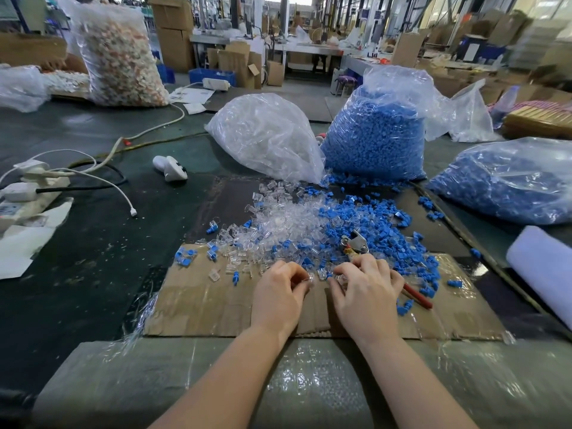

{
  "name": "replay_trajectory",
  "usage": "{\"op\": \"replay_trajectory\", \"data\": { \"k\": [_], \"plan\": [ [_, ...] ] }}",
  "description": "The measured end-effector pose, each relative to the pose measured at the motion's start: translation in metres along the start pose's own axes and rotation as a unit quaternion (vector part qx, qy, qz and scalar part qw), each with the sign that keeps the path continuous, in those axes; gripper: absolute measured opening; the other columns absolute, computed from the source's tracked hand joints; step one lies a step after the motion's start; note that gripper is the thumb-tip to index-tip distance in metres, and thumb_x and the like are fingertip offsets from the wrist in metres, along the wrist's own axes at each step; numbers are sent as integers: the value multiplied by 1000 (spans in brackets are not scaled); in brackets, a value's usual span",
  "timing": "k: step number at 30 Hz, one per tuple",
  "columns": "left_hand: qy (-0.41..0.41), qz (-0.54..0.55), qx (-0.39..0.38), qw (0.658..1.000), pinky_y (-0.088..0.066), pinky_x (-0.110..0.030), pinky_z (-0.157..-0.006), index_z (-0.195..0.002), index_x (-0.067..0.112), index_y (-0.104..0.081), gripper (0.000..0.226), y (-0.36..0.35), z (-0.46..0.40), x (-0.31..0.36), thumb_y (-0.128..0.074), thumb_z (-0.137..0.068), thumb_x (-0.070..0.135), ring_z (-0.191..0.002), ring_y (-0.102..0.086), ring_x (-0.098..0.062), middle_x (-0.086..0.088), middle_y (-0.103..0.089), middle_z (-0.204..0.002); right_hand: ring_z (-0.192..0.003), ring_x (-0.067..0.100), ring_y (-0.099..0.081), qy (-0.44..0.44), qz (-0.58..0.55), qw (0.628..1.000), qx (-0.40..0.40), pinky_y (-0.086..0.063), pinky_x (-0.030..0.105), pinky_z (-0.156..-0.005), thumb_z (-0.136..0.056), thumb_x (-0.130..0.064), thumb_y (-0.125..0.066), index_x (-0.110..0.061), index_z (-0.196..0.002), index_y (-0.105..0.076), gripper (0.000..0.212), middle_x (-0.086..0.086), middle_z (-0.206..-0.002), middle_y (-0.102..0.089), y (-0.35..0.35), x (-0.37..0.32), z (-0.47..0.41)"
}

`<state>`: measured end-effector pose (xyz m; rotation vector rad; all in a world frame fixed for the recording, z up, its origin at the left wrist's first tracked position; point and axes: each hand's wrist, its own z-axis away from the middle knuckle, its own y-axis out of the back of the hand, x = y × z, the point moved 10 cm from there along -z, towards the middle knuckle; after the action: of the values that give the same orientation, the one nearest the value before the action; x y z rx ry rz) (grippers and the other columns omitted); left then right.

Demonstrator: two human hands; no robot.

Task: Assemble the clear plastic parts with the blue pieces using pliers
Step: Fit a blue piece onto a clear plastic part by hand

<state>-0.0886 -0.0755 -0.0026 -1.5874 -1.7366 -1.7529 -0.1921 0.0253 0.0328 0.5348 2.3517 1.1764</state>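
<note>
A heap of clear plastic parts (278, 224) and loose blue pieces (380, 218) lies spread over a cardboard sheet (201, 308). My left hand (278, 292) pinches a small clear part (309, 278) at its fingertips. My right hand (365, 289) grips the red-handled pliers (356, 243); the metal jaws stick up past my fingers and a red handle (418, 297) pokes out to the right. My right fingertips also touch a clear part with a blue piece (329, 275). Both hands sit close together at the heap's near edge.
A bag of clear parts (266, 137) and two bags of blue pieces (377, 140) (507, 181) stand behind the heap. A white foam roll (544, 270) lies right. A power strip with cables (34, 187) and a white handheld device (170, 168) lie left.
</note>
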Motion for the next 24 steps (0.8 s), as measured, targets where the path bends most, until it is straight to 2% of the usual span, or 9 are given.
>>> {"op": "replay_trajectory", "data": {
  "k": [4, 7, 11, 15, 18, 20, 22, 24],
  "plan": [
    [19, 50, 19, 998, -33, 2, -68, -76, 28, -58, 19, 6, 2, -7, -70, -81, 15, -72, -47, 7, 20, -52, -74, -88, 26, -51, -25, 39, 999, -24, -28, 42, -83, -76, -31, -73, -17, -73, -70, 15, 3, -88, -58, -11, -3, -3],
    [23, 61, 12, 998, -36, -1, -66, -76, 28, -59, 17, 5, 3, -8, -69, -82, 16, -71, -50, 5, 19, -55, -73, -99, 21, -44, -51, 85, 992, -74, -24, 41, -89, -90, -37, -55, -23, -84, -67, 19, -3, -99, -54, -25, 1, -5],
    [13, 61, 2, 998, -36, 0, -64, -76, 29, -59, 16, 5, 4, -6, -68, -83, 17, -69, -52, 6, 18, -57, -70, -101, 18, -41, -54, 102, 990, -87, -23, 40, -91, -94, -36, -47, -26, -86, -61, 20, -6, -99, -50, -30, -1, -8],
    [19, 79, -4, 997, -40, -3, -65, -75, 31, -59, 17, 4, 5, -7, -67, -84, 18, -68, -56, 4, 14, -62, -70, -94, 19, -48, -37, 71, 995, -62, -24, 38, -88, -90, -34, -55, -23, -85, -61, 13, -6, -92, -58, -21, -5, -8],
    [22, 88, -5, 996, -40, -4, -64, -77, 30, -59, 17, 3, 4, -8, -66, -85, 18, -68, -56, 4, 14, -62, -70, -75, 23, -57, -26, -2, 1000, 1, -28, 37, -79, -76, -20, -75, -16, -76, -62, 13, -2, -72, -63, -7, -9, -3],
    [21, 95, -9, 995, -40, -3, -64, -76, 32, -58, 19, 2, 4, -8, -66, -85, 17, -67, -56, 5, 15, -62, -70, -67, 23, -58, -17, -45, 998, 29, -31, 36, -74, -73, -13, -77, -16, -78, -62, 15, -4, -65, -61, -2, -12, 1],
    [17, 98, -11, 995, -40, -3, -64, -75, 33, -57, 21, 2, 4, -8, -67, -85, 17, -67, -56, 7, 16, -61, -69, -70, 22, -61, -4, -69, 996, 54, -34, 37, -73, -73, -4, -76, -16, -88, -68, 20, -4, -71, -65, 2, -15, 4],
    [17, 104, -11, 994, -40, -4, -63, -75, 33, -58, 21, 2, 4, -9, -67, -84, 16, -67, -57, 5, 15, -62, -69, -74, 22, -63, 6, -74, 995, 65, -29, 35, -75, -70, 1, -78, -16, -90, -71, 28, -4, -77, -68, 2, -16, 7]
  ]
}}
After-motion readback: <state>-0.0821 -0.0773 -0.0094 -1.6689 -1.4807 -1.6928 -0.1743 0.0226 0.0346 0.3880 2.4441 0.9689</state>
